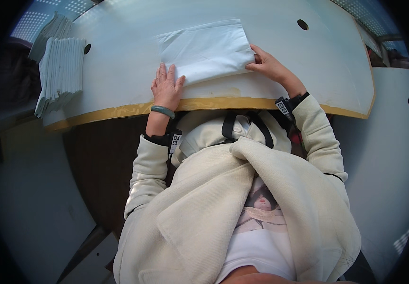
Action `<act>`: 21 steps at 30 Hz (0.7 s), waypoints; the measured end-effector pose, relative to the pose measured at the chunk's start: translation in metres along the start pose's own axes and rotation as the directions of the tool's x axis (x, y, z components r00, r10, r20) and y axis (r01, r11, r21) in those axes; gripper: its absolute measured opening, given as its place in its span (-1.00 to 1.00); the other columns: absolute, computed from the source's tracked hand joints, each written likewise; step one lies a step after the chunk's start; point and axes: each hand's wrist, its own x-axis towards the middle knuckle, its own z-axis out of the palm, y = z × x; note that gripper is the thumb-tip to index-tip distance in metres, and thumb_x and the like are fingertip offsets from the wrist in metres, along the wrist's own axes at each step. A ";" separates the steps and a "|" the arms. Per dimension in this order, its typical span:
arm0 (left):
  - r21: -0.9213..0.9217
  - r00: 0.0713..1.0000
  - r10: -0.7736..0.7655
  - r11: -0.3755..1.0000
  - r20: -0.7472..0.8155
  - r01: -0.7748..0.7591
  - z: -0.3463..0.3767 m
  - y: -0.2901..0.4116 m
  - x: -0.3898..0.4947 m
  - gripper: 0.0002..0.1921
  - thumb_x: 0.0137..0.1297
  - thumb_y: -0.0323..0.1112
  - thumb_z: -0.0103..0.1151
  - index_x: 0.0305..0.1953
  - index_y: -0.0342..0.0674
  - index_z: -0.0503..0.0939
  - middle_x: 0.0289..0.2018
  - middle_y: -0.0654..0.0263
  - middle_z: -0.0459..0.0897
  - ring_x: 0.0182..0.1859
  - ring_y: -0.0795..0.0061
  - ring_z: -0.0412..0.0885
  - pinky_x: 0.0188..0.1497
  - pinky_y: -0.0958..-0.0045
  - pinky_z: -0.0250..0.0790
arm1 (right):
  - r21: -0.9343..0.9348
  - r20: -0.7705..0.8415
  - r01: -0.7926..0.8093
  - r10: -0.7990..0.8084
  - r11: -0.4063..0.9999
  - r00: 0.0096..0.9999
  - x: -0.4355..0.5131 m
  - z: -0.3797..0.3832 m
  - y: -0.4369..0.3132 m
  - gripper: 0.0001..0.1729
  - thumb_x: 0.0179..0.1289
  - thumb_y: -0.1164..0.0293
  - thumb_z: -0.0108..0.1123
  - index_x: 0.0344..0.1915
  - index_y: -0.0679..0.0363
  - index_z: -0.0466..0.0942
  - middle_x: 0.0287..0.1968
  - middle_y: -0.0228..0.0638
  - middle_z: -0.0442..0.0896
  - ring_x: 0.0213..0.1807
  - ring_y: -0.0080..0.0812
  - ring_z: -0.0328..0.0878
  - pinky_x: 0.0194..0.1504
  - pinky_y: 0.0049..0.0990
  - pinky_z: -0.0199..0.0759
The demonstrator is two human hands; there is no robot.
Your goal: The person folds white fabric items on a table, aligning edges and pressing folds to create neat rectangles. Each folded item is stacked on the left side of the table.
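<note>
A folded white cloth (206, 51) lies on the white tabletop (279, 32) in front of me, lightly creased, its near edge slanting up to the right. My left hand (166, 89) rests palm down at its lower left corner, fingertips on the fabric and fingers a little apart. At the right end of the cloth, my right hand (266, 64) pinches the edge between thumb and fingers. Part of that edge is hidden by the fingers.
Folded white cloths stand in a neat stack (62, 65) at the table's left end, with another stack (55, 30) behind it. Yellow tape (222, 103) lines the near table edge. Round holes pierce the tabletop at the right (302, 24) and beside the stack.
</note>
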 end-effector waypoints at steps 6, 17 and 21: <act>0.155 0.997 -0.001 0.988 0.076 -0.010 -0.026 0.012 0.022 -0.40 0.37 0.13 -0.11 0.30 -0.09 0.32 0.38 0.04 0.17 0.42 0.11 0.11 0.39 0.03 -0.12 | -0.004 -0.013 -0.066 0.066 0.998 0.998 0.009 0.001 0.001 -0.46 0.27 0.40 0.16 0.22 0.27 0.30 -0.07 -0.34 0.61 -0.04 -0.56 0.50 0.03 -0.54 0.36; 0.220 0.982 0.136 0.962 0.133 -0.163 0.008 0.033 0.080 -0.34 0.41 0.21 -0.30 0.44 0.05 0.08 0.48 0.13 -0.11 0.51 0.12 -0.22 0.47 0.08 -0.36 | -0.106 -0.191 -0.155 0.133 0.982 0.973 -0.002 -0.002 -0.009 -0.39 0.27 0.29 0.20 0.23 0.27 0.24 -0.29 -0.42 0.60 -0.24 -0.60 0.48 -0.10 -0.56 0.34; 0.157 0.960 0.266 0.948 0.087 -0.277 -0.003 0.062 0.075 -0.24 0.29 0.17 0.00 0.41 -0.04 0.10 0.44 0.05 0.00 0.49 0.08 -0.09 0.43 0.03 -0.23 | -0.088 -0.268 -0.131 0.103 0.987 0.958 -0.001 -0.002 -0.012 -0.36 0.25 0.24 0.20 0.24 0.27 0.23 -0.37 -0.37 0.60 -0.32 -0.55 0.48 -0.20 -0.54 0.37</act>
